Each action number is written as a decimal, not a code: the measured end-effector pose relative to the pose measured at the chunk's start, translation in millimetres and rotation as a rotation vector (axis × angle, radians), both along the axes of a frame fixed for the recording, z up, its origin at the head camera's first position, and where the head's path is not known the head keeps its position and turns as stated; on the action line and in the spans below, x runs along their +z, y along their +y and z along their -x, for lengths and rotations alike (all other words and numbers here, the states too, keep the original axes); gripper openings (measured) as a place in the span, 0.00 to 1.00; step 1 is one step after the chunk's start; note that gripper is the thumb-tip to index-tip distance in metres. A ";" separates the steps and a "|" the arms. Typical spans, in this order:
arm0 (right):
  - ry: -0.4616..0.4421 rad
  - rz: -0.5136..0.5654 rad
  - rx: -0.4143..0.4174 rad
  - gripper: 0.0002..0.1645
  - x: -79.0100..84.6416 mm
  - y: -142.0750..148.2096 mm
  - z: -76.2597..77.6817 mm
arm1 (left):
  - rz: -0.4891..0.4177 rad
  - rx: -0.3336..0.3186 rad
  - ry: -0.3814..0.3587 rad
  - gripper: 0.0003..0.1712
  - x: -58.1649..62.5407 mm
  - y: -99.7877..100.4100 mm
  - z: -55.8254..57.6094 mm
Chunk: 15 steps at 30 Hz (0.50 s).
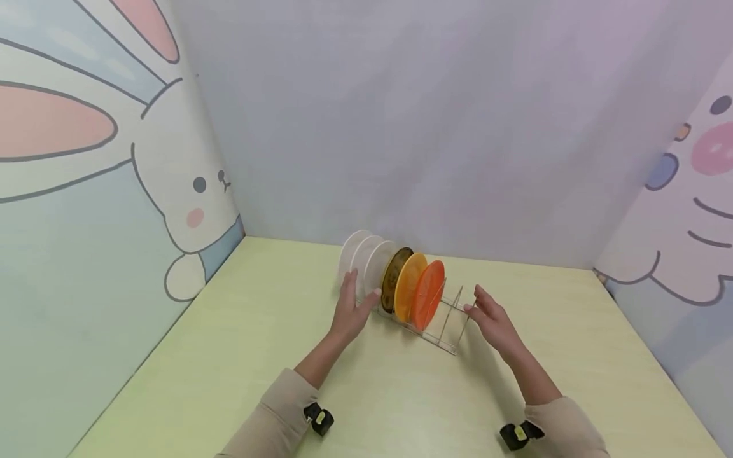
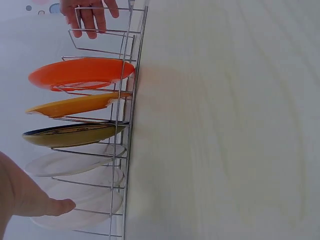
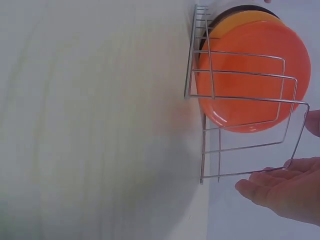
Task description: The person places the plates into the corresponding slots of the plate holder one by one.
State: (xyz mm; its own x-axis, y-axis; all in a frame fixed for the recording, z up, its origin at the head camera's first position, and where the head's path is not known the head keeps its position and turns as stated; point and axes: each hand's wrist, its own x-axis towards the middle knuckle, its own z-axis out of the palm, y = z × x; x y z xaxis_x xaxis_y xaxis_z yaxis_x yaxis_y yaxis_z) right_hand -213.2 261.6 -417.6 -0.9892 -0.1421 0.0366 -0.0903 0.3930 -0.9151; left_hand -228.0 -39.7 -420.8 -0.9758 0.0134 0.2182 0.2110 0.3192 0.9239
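Observation:
A metal wire dish rack [image 1: 441, 343] stands on the table with several plates upright in its slots. White plates [image 1: 362, 261] fill the left end. Beside them come a dark olive-brown plate [image 1: 396, 280], a yellow-orange plate [image 1: 411, 286] and a red-orange plate [image 1: 429, 296]. My left hand [image 1: 350, 315] is at the white plates' end, its thumb [image 2: 55, 206] extended in front of them; contact is unclear. At the rack's right end, my right hand [image 1: 497, 324] has its fingers [image 3: 272, 185] extended by the last wire loop, seemingly touching it.
The pale yellow table [image 1: 229, 356] reaches back to a plain grey wall [image 1: 412, 127]. Side panels with a cartoon rabbit [image 1: 183, 216] on the left and another cartoon figure [image 1: 687, 235] on the right bound it. The rack's right-end slots hold no plates.

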 end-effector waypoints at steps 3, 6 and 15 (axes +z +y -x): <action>0.008 -0.045 -0.002 0.41 -0.3 0.2 -11.1 | 0.021 -0.009 0.022 0.46 1.5 0.8 9.6; 0.029 -0.070 0.024 0.40 1.3 -4.5 -24.8 | 0.034 0.001 0.041 0.45 1.0 -0.7 23.8; 0.061 -0.077 0.117 0.36 4.2 -24.4 -62.3 | -0.023 -0.035 -0.065 0.42 -3.6 -7.8 57.1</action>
